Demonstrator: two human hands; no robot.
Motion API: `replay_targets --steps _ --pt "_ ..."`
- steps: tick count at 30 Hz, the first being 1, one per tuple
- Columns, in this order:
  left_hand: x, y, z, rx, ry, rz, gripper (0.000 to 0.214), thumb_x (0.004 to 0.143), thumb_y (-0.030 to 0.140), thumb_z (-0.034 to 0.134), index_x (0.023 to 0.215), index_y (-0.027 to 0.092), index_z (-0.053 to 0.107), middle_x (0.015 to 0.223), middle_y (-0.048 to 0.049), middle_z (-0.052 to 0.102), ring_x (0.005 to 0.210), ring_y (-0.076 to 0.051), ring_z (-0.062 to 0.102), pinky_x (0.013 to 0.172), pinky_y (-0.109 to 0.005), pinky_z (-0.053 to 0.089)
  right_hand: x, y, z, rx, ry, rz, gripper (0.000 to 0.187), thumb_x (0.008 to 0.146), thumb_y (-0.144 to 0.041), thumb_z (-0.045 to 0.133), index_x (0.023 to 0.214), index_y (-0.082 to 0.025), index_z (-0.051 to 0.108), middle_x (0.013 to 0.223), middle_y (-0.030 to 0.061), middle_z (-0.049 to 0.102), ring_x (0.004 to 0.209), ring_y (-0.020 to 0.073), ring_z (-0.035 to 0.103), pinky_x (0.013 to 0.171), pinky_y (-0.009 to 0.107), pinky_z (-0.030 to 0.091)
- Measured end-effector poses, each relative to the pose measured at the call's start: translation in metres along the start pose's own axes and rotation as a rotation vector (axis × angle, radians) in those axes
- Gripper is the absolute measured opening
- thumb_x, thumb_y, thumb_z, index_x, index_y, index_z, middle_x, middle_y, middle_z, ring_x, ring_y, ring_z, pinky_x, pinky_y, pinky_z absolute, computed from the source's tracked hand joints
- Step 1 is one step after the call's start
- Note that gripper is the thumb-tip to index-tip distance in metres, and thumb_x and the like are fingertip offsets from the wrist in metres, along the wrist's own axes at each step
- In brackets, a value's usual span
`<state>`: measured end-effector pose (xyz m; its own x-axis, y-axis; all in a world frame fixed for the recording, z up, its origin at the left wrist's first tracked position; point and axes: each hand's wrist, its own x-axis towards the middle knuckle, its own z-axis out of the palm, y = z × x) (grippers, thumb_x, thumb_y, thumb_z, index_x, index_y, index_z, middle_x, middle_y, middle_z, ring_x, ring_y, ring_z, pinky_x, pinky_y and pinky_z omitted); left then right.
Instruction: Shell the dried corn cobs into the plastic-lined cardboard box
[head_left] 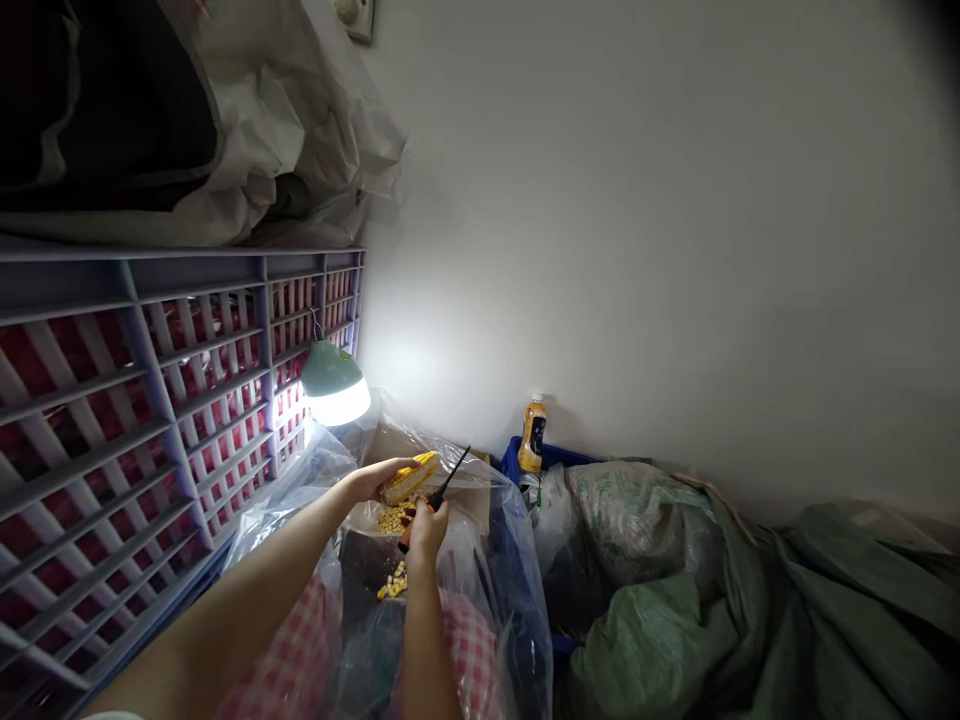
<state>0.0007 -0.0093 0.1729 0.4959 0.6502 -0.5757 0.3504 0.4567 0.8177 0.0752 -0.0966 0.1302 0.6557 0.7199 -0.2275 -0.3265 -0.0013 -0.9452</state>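
Note:
My left hand [375,482] is closed around a yellow corn cob [411,478], part of which is stripped to a paler core. Just to its right, my right hand [427,528] grips a screwdriver [452,473] by its dark and orange handle, the thin shaft pointing up and away. The tip is beside the cob and apart from it. Loose corn kernels [394,518] lie below the cob, and more kernels [393,582] rest nearer me on clear plastic sheeting [469,570] spread over my lap.
A lit green lamp [334,382] hangs on stacked purple plastic crates [161,400] at the left. Against the wall stands a drink bottle [533,435] by a blue crate [511,460]. Stuffed sacks [637,520] and green cloth [660,640] fill the right side.

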Motion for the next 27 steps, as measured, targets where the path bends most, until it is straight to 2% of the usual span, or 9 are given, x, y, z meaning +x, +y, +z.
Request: replay_targets --steps 6,8,11,15,17,20,22,25,27 --pt "-0.017 0.009 0.004 -0.142 -0.155 0.142 0.052 0.074 0.057 0.047 0.101 0.015 0.061 0.101 -0.01 0.065 0.088 -0.021 0.063 0.069 -0.025 0.05 -0.001 -0.027 -0.014 -0.001 -0.09 0.068 0.017 0.072 -0.034 0.049 0.077 -0.018 0.048 0.059 -0.0029 0.056 0.036 0.0101 0.049 0.034 0.021 0.036" --pt "-0.018 0.01 0.006 -0.195 -0.153 0.147 0.051 0.074 0.056 0.048 0.099 0.014 0.062 0.101 -0.0108 0.065 0.088 -0.022 0.064 0.07 -0.027 0.051 0.004 -0.039 -0.023 -0.004 -0.104 0.071 0.017 0.071 -0.034 0.049 0.075 -0.018 0.049 0.056 -0.0042 0.054 0.037 0.0102 0.05 0.035 0.021 0.036" --pt "-0.012 0.011 0.008 -0.262 -0.122 0.113 0.045 0.074 0.052 0.049 0.091 0.013 0.062 0.09 -0.0096 0.068 0.075 -0.02 0.065 0.067 -0.028 0.052 0.015 -0.059 -0.046 -0.018 -0.095 0.061 0.016 0.069 -0.032 0.051 0.074 -0.017 0.05 0.057 -0.0039 0.056 0.038 0.01 0.05 0.036 0.021 0.037" --pt "-0.001 0.013 0.011 -0.309 -0.146 0.098 0.048 0.076 0.057 0.038 0.082 0.015 0.06 0.073 -0.0069 0.067 0.059 -0.019 0.063 0.056 -0.03 0.052 0.034 -0.083 -0.095 -0.05 -0.022 0.004 0.018 0.069 -0.032 0.05 0.077 -0.016 0.051 0.064 -0.0022 0.059 0.04 0.0087 0.051 0.039 0.02 0.038" --pt "0.003 0.015 0.017 -0.316 -0.132 0.076 0.053 0.068 0.065 0.045 0.08 0.016 0.06 0.066 -0.0051 0.065 0.056 -0.019 0.062 0.054 -0.03 0.052 0.045 -0.09 -0.127 -0.083 0.043 -0.032 0.02 0.07 -0.033 0.048 0.079 -0.016 0.052 0.066 -0.0016 0.059 0.043 0.0087 0.053 0.041 0.02 0.04" --pt "0.006 0.018 0.031 -0.22 0.002 0.074 0.062 0.054 0.068 0.06 0.086 0.015 0.059 0.063 -0.0039 0.064 0.055 -0.019 0.062 0.051 -0.028 0.05 0.065 -0.089 -0.178 -0.172 0.177 -0.055 0.021 0.072 -0.033 0.048 0.082 -0.015 0.051 0.065 -0.0013 0.058 0.043 0.0089 0.053 0.042 0.021 0.041" --pt "0.007 0.02 0.041 -0.166 0.072 0.15 0.067 0.054 0.068 0.06 0.095 0.015 0.057 0.063 -0.0032 0.064 0.055 -0.019 0.061 0.05 -0.027 0.049 0.08 -0.084 -0.209 -0.264 0.275 -0.043 0.022 0.076 -0.032 0.045 0.086 -0.014 0.05 0.063 -0.0012 0.057 0.042 0.0091 0.052 0.043 0.022 0.042" --pt "0.012 0.021 0.052 -0.125 0.094 0.249 0.071 0.059 0.068 0.055 0.103 0.013 0.056 0.064 -0.0034 0.065 0.056 -0.019 0.061 0.052 -0.027 0.048 0.103 -0.072 -0.239 -0.451 0.355 0.001 0.024 0.085 -0.028 0.039 0.096 -0.011 0.05 0.064 -0.0004 0.057 0.043 0.0081 0.051 0.046 0.022 0.044" --pt "0.019 0.021 0.055 -0.112 0.1 0.268 0.072 0.061 0.069 0.053 0.103 0.011 0.058 0.068 -0.0051 0.066 0.06 -0.02 0.062 0.055 -0.028 0.049 0.118 -0.066 -0.248 -0.601 0.355 0.029 0.025 0.088 -0.03 0.041 0.099 -0.011 0.051 0.069 0.0001 0.058 0.049 0.0074 0.053 0.05 0.022 0.046"
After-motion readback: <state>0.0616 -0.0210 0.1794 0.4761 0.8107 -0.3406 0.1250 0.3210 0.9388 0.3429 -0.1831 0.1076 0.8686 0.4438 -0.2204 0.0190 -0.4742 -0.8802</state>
